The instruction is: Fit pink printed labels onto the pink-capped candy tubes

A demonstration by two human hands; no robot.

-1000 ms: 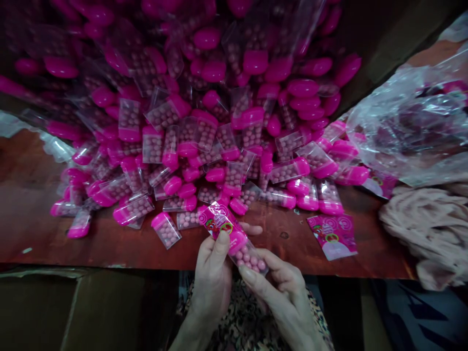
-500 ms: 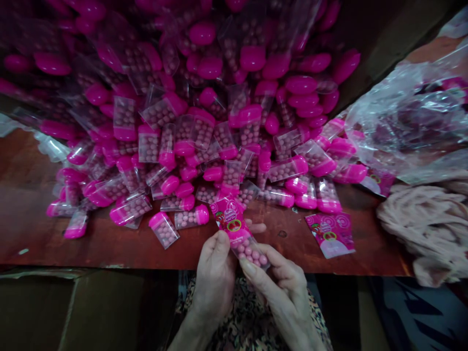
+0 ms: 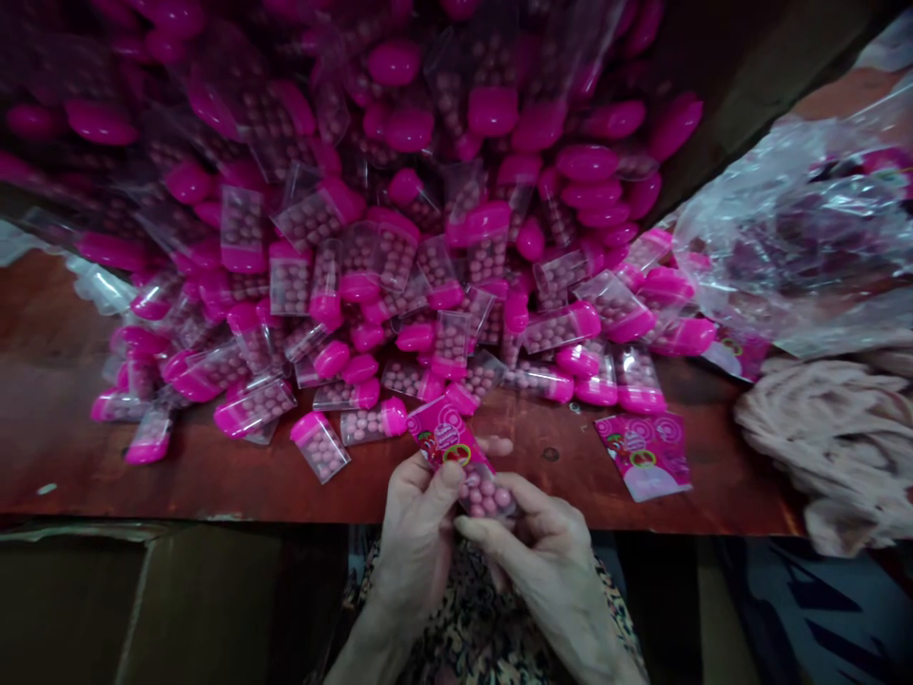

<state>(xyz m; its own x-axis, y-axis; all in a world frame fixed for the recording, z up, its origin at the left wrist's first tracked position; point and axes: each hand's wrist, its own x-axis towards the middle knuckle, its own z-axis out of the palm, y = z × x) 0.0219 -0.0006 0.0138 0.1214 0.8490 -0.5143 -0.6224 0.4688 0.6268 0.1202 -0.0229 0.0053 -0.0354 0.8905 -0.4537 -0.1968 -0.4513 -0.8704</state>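
My left hand (image 3: 417,528) and my right hand (image 3: 546,557) are closed together on one small clear candy box (image 3: 485,495) filled with pink balls, at the near edge of the red-brown table (image 3: 235,480). A printed pink sleeve (image 3: 448,440) covers the box's far end. My left thumb presses on the sleeve. My right fingers hold the box's near end from below. A big heap of the same pink-capped candy boxes (image 3: 399,247) lies just beyond my hands.
A loose printed pink sleeve (image 3: 648,457) lies flat on the table to the right. Farther right are a crumpled clear plastic bag (image 3: 799,238) and a beige cloth (image 3: 834,438). A cardboard box (image 3: 143,599) stands below the table edge at left.
The pink sleeve has slid further down over the candy box, so less of the balls shows. Both hands have drawn closer together.
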